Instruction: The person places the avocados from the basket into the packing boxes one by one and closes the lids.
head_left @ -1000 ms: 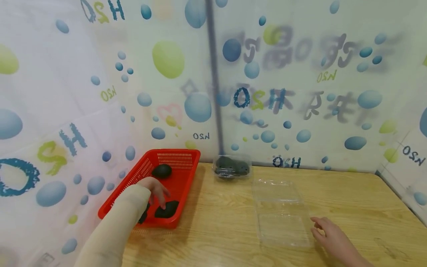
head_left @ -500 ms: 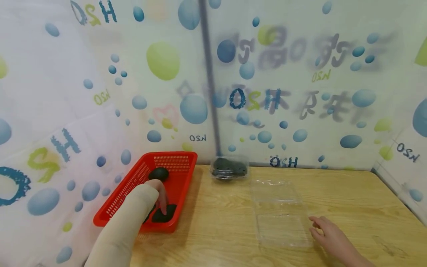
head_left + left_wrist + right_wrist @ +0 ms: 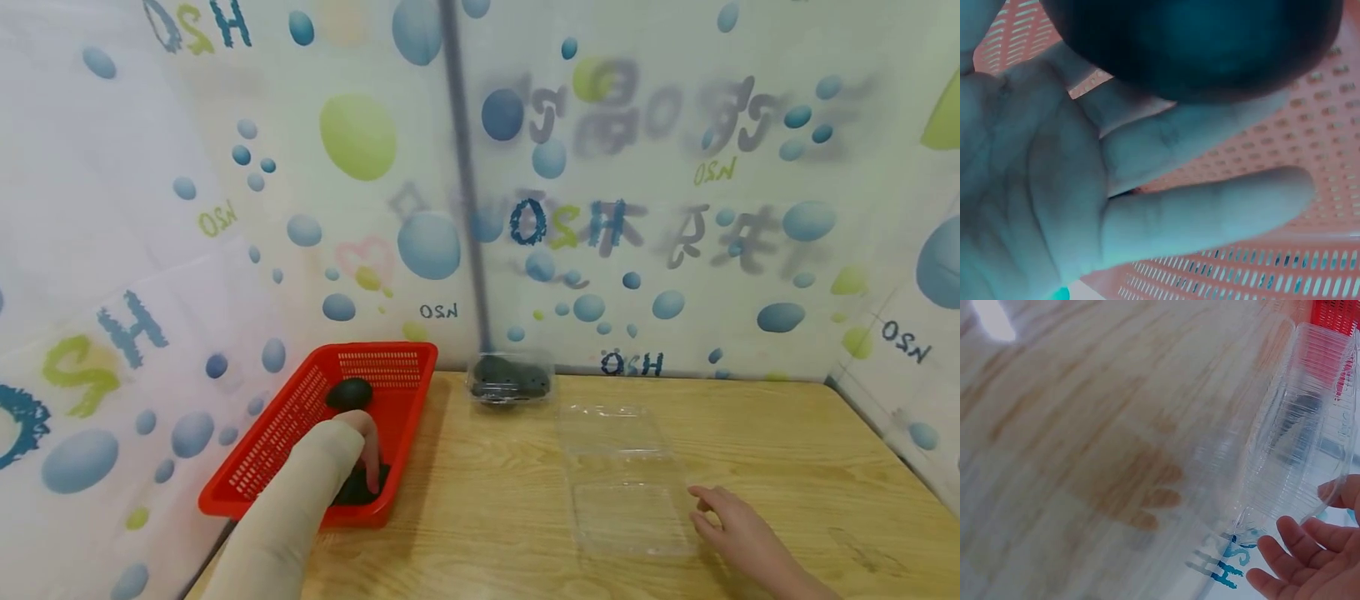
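Observation:
My left hand [image 3: 367, 442] reaches down into the red plastic basket [image 3: 411, 433], with its fingers at a dark green avocado [image 3: 352, 492] near the front. In the left wrist view the visible fingers lie fairly straight behind that avocado [image 3: 1210, 44], which hides some fingertips. A second avocado [image 3: 349, 394] lies farther back in the basket. On the right, my right hand [image 3: 735, 525] stays beside an opened clear plastic clamshell box [image 3: 633, 508], fingers loosely bent. The right wrist view has the thumb and forefinger right at the box's rim [image 3: 1300, 512].
Against the back curtain [image 3: 675, 167] stands another clear box [image 3: 512, 379] with dark avocados inside. The wooden table [image 3: 480, 533] extends under everything, its right edge meeting the curtain. The basket's raised walls surround my left hand.
My left hand has moved down onto the front avocado, its fingers now lower over it. The head view has turned slightly left and right-hand position is unchanged by the box.

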A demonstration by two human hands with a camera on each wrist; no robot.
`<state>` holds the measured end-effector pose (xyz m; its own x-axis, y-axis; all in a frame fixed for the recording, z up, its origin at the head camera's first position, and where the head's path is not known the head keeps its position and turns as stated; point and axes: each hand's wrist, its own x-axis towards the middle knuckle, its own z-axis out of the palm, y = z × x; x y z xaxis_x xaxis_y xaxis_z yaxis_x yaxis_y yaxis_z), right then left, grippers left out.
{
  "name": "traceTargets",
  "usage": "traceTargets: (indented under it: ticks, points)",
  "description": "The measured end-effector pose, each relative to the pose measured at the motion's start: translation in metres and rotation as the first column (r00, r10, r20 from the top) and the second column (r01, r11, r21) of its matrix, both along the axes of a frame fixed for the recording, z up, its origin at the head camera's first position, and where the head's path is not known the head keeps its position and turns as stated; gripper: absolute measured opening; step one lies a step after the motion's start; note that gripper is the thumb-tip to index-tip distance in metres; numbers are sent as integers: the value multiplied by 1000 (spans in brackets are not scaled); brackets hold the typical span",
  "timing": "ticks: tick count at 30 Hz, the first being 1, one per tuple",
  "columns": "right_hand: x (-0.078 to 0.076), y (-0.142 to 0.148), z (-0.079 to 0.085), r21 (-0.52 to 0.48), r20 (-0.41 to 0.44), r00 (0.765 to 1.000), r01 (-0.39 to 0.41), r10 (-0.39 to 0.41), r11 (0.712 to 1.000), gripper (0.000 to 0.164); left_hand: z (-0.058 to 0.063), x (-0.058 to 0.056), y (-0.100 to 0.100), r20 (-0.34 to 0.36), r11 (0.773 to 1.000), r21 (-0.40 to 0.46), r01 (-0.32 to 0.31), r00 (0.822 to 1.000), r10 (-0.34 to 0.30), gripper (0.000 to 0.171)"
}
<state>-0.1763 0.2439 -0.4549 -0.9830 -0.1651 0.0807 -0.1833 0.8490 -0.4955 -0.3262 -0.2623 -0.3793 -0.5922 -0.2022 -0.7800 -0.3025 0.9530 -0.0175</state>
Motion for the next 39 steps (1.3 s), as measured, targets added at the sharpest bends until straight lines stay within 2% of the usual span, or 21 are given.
traceTargets:
  ticks: [1,2,5,6,8,11,14,17,21,23,24,25,27,29,30,32,33,36,39]
  points:
    - [0,0,0,0,2,1000,1,-1,1000,35,2,2,3,25,1000,-19,24,999,-23,55]
    - [-1,0,0,0,5,1000,2,-2,1000,35,1,0,3,55,996,-25,82,995,-81,57]
    - [-2,0,1,0,18,1000,3,-3,1000,35,-2,-3,2,129,994,-23,107,986,-103,60]
    - [-2,0,1,1,20,1000,1,-1,1000,35,-2,-3,2,148,989,-20,147,979,-142,61]
    - [-2,-1,1,1,22,1000,0,0,1000,35,-2,-3,2,169,979,-12,203,966,-198,62]
    - [-2,-1,2,-4,36,999,1,-1,1000,35,-2,-2,3,178,976,-15,217,961,-211,63]
    - [-3,-2,3,-6,49,999,6,-5,1000,36,-2,-2,1,150,978,-18,210,967,-205,63]
    - [-2,-2,3,-11,53,999,6,-6,1000,36,-3,-3,-2,129,989,-27,145,982,-141,65]
    - [-2,-2,2,-16,41,999,3,-2,1000,35,-1,-3,-6,127,990,-21,138,983,-134,70]
    - [-1,-2,2,-13,31,1000,2,-2,1000,35,-2,-4,-9,87,989,-6,151,985,-150,70]
    - [-1,-2,2,-10,26,1000,2,-2,1000,35,-3,-5,-11,57,992,0,125,991,-124,71]
    - [-1,-2,2,-7,22,1000,2,-2,1000,34,-7,-8,-14,21,995,13,101,995,-101,72]
    - [-1,-1,2,-4,18,1000,2,-2,1000,34,-23,-22,-26,-40,995,33,97,995,-96,75]
    - [-1,-1,2,-3,22,1000,2,-2,1000,35,-39,-36,-39,-88,995,66,69,994,-63,80]
    - [-1,-1,2,-3,24,1000,3,-3,1000,35,-41,-38,-41,-96,994,78,82,993,-75,81]
    - [-1,-1,2,-6,30,1000,5,-5,1000,35,-37,-36,-41,-105,979,99,181,980,-170,82]
    - [-1,-1,2,-8,33,999,6,-5,1000,35,-29,-30,-38,-119,972,120,205,974,-191,83]
    - [-1,-1,2,-18,42,999,9,-8,1000,35,2,-4,-21,-164,959,159,233,965,-207,80]
    - [-1,-1,2,-29,56,998,10,-8,1000,36,13,5,-16,-219,960,154,233,956,-196,75]
